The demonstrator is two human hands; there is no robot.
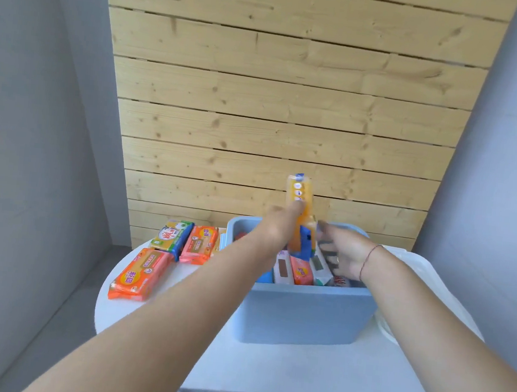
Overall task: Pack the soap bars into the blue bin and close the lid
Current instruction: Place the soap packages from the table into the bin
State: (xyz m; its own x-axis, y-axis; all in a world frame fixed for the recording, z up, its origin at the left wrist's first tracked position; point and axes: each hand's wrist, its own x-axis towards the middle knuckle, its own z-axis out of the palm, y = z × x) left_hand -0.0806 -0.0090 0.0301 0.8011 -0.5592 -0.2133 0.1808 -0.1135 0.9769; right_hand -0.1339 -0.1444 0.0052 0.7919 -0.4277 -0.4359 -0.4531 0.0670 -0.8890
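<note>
Over the blue bin (302,314), your left hand (279,226) is gripping a yellow soap bar (299,212) upright, long axis vertical; your right hand (345,251) is hovering beside it, fingers spread, holding nothing.

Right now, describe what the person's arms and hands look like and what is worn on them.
Both forearms are bare, with no sleeves in view. The right hand has a thin reddish string bracelet around its wrist, a ring on one finger, and dark-painted nails. The left hand shows no jewellery or glove.
</note>
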